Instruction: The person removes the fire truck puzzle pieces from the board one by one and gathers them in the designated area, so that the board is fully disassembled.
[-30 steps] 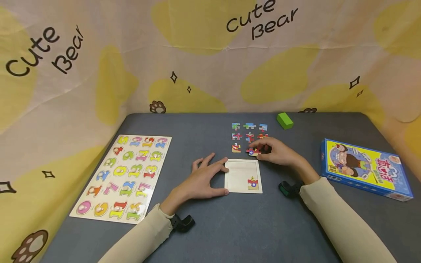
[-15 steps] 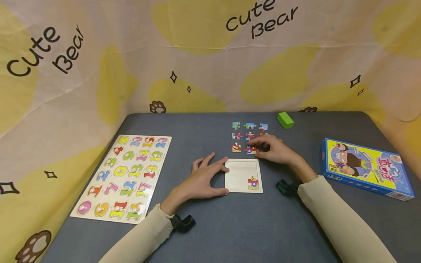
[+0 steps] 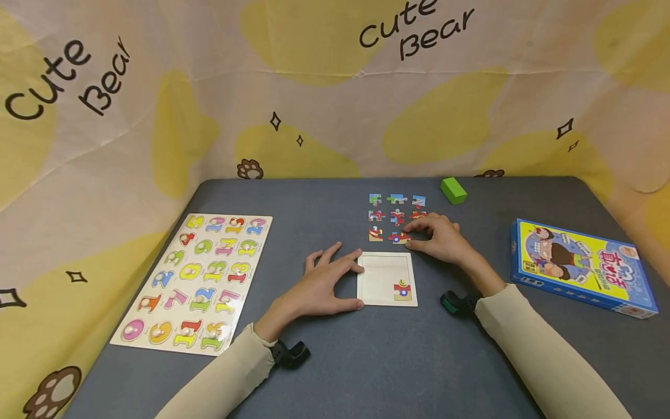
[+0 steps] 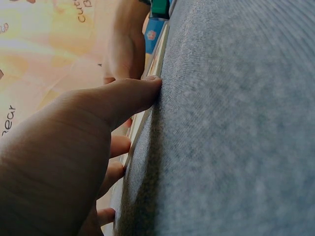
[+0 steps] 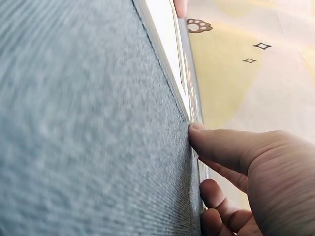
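Observation:
My left hand [image 3: 324,286] rests along the left edge of a white square puzzle tray [image 3: 379,279], its thumb and fingers spread against the rim. One puzzle piece with a wheel picture [image 3: 402,290] sits in the tray's lower right corner. Just beyond the tray, my right hand [image 3: 439,237] has thumb and index finger at the right end of a red puzzle piece [image 3: 398,238] in the front row. Several more puzzle pieces [image 3: 397,217] lie in rows behind it; the hand partly covers one. In the right wrist view the thumb [image 5: 216,145] is close to the tray's corner.
On the left lies a board of colourful number pieces [image 3: 196,279]. A green block [image 3: 453,191] stands at the back, right of the puzzle rows. To the right is a blue and yellow box [image 3: 583,267]. A patterned cloth [image 3: 324,87] hangs behind the dark table [image 3: 366,361].
My right hand has shifted the red piece slightly back and left, level with the front row, and the index finger has drawn right off it. The left hand stays put.

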`<state>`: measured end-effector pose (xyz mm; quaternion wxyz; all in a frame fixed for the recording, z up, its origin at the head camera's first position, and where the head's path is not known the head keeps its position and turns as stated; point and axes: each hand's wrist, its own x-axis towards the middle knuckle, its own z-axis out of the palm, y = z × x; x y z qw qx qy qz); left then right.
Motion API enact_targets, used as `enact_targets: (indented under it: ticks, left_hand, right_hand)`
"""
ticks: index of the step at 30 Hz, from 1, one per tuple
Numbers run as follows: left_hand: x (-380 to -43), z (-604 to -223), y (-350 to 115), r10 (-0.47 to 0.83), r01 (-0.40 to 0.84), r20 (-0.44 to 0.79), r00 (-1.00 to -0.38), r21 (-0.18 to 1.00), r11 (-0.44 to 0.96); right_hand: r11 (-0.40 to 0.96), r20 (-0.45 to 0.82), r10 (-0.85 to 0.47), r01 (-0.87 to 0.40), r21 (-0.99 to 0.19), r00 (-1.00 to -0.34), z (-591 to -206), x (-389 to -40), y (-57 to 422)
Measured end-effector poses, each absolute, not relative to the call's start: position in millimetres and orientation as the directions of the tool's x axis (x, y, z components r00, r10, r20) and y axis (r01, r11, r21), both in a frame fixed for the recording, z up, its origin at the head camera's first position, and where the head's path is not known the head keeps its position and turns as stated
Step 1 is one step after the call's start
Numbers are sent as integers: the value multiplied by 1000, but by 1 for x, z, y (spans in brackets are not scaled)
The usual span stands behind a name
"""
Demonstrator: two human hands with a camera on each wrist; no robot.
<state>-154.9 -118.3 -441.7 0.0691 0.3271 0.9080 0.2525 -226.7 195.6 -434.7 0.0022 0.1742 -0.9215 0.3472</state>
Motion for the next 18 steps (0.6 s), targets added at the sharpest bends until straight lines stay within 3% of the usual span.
enact_targets:
  ticks: [18]
  left_hand:
    - [-154, -441, -118, 627, 556, 41, -778, 511, 656]
  right_hand:
    - [718, 121, -279, -291, -632, -953, -434, -226, 190]
